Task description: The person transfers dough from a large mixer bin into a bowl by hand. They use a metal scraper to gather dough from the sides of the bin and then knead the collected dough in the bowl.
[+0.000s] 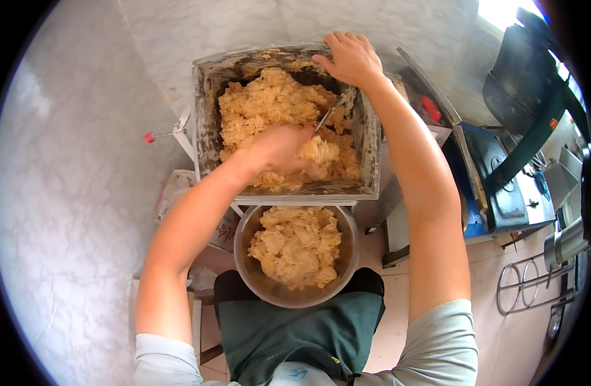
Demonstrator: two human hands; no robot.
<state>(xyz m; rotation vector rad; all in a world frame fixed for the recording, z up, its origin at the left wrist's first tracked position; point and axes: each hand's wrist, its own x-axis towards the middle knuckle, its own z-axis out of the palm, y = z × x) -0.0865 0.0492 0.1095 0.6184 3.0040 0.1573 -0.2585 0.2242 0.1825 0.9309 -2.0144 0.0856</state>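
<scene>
Head view: a pale tan, shaggy mass of dough (266, 100), rough and lumpy with torn-looking folds, fills much of a metal box (367, 151). The left hand (279, 147) is down in it, partly blurred, its fingers curled beside a paler clump (320, 152) — I cannot tell whether they grip it. A thin metal rod (323, 120) slants up from near those fingers. The right hand (353, 59) lies over the far right corner, loosely open, thumb spread from the fingers, holding no dough.

Dried residue streaks the box's inner walls, and darker bare patches show along its far side. Just beyond the near edge, a round steel bowl (243, 267) sits by the person's knees and holds a second heap of dough (295, 244), with a band of bare metal around it.

The left forearm crosses the box's left side; the right passes outside its right wall. Past the bowl — to the right — pink floor tiles (398, 293) show.
</scene>
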